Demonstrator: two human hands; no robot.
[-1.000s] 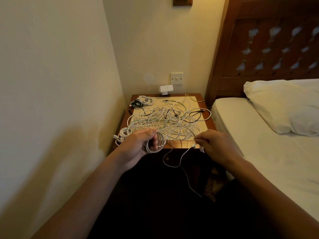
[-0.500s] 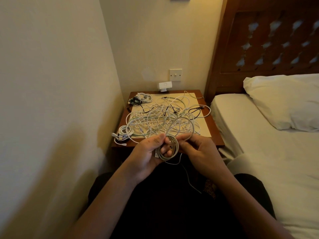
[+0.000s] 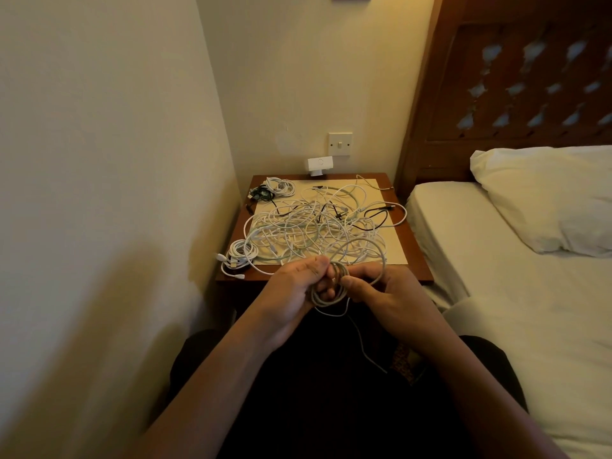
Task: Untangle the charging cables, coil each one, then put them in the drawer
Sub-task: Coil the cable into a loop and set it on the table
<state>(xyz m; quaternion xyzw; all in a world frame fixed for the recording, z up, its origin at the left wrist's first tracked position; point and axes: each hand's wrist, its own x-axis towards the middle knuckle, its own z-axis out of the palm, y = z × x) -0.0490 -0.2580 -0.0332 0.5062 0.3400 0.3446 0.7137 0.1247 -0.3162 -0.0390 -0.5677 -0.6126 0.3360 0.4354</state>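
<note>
The left hand (image 3: 291, 289) was curled round a small coil of white cable (image 3: 326, 301), thumb on top and fingers through the loops. The right hand (image 3: 390, 299) met it from the other side, thumb and fingers pinching the same cable where a wider loop (image 3: 381, 256) arched up from the coil toward the table. Both hands were held close together, just in front of the near edge of the nightstand (image 3: 420, 273). A loose tail of the cable (image 3: 359, 339) hung down from the coil over the person's dark lap.

Behind the hands, the main tangle of cables (image 3: 308, 226) sprawled across a pale mat (image 3: 395, 250) on the nightstand, mostly white strands with a few black ones crossing through. At the front left corner lay a white coiled bundle (image 3: 240, 256), its plugs poking over the edge. At the back left sat another white bundle (image 3: 281, 187), touching a darker one (image 3: 260, 194) beside it.

A small white device (image 3: 319, 164) stood against the wall at the back of the nightstand, under a wall switch (image 3: 340, 144). To the right was the bed (image 3: 480, 260) with a white pillow (image 3: 546, 200) and a carved wooden headboard (image 3: 513, 77).
</note>
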